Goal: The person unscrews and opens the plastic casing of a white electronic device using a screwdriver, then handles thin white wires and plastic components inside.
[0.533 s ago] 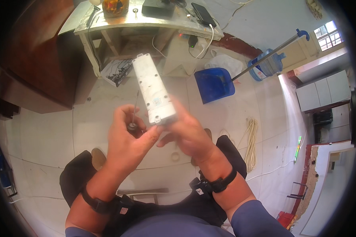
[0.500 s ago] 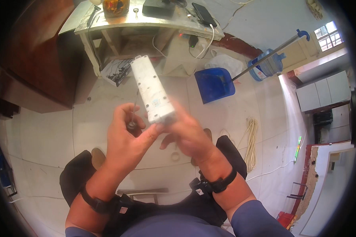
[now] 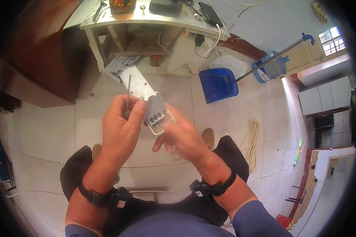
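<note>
I hold a screwdriver (image 3: 128,89) upright in my left hand (image 3: 120,126), its thin shaft rising above my fingers. My left thumb also presses on a white power strip (image 3: 134,81). Toward my body, the strip's end section is open: a grey piece (image 3: 156,102) and a row of three dark terminals (image 3: 155,117) show inside a white housing. My right hand (image 3: 182,140) grips around this lower end, its fingertips blurred and lower fingers curled; what exactly they touch there is unclear.
A metal-topped table (image 3: 95,23) holds a phone (image 3: 209,13), cables and a jar. A blue dustpan (image 3: 218,85) and water bottle (image 3: 269,67) stand right of it. A cord coil (image 3: 252,146) lies on the floor; a wooden cabinet (image 3: 43,67) is at left.
The strip has shifted down and left, and its lower end now shows an open interior. My left hand has risen leftward with the screwdriver; my right hand has moved slightly down.
</note>
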The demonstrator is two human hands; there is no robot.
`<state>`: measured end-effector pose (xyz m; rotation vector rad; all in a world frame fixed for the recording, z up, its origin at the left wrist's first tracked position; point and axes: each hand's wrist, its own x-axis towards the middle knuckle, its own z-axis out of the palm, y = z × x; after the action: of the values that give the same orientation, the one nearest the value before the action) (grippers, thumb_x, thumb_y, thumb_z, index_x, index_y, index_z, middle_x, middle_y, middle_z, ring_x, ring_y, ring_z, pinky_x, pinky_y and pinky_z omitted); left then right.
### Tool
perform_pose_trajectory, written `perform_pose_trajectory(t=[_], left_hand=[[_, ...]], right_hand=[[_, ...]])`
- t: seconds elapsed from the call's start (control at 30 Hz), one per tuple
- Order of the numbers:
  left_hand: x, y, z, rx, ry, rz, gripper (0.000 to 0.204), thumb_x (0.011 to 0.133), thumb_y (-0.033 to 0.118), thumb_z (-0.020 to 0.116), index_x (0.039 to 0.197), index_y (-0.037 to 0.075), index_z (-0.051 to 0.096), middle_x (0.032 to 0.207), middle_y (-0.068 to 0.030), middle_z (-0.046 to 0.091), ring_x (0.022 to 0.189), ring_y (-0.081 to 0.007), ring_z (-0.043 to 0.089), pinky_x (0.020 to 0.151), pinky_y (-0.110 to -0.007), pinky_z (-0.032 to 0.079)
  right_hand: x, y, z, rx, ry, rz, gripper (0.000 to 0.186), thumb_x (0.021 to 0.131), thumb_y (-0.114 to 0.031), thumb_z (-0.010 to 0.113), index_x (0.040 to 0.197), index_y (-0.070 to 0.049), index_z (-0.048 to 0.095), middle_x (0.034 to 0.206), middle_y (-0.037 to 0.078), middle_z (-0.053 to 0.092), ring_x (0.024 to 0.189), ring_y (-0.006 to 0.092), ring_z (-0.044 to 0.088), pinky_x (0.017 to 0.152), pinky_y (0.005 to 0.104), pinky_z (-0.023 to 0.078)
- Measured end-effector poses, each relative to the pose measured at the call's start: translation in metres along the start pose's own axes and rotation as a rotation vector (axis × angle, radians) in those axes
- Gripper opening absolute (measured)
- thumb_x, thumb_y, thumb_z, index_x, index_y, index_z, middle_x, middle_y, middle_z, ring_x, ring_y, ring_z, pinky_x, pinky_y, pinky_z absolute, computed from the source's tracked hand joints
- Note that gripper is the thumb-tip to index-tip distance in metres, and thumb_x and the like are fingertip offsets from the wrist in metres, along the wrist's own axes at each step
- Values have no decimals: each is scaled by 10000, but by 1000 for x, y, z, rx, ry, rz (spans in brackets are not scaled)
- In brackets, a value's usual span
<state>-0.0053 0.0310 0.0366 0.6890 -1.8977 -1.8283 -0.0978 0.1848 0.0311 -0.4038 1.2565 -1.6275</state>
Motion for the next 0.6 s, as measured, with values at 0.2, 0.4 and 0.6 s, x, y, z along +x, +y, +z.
perform_pose_trajectory(t=[0.2,0.4,0.6], left_hand=[[3,2,-5,-186,86,-232,304,979,197,570,1221,34,485,934,-35,558,670,-60,542,565,-205,452],[5,4,-32,-131,94,-208,641,897,71,524,1501,-12,324,1202,-126,563,868,-133,638,680,-244,517],[-13,28,-49,232,-192,-64,539,932,-15,479,1469,21,448,1158,-115,627,731,-105,646,579,-229,508]], right_hand=[[0,1,-2,-92,39,-38,655,1000,-133,402,1568,7,110,1214,137,529,756,202,713,499,218,490],[1,5,-9,-153,132,-52,726,1006,-131,408,1568,30,-23,1245,181,524,771,211,710,518,235,509],[1,4,-15,-189,164,-53,729,1011,-136,413,1567,31,-27,1237,179,529,763,209,707,506,239,505]])
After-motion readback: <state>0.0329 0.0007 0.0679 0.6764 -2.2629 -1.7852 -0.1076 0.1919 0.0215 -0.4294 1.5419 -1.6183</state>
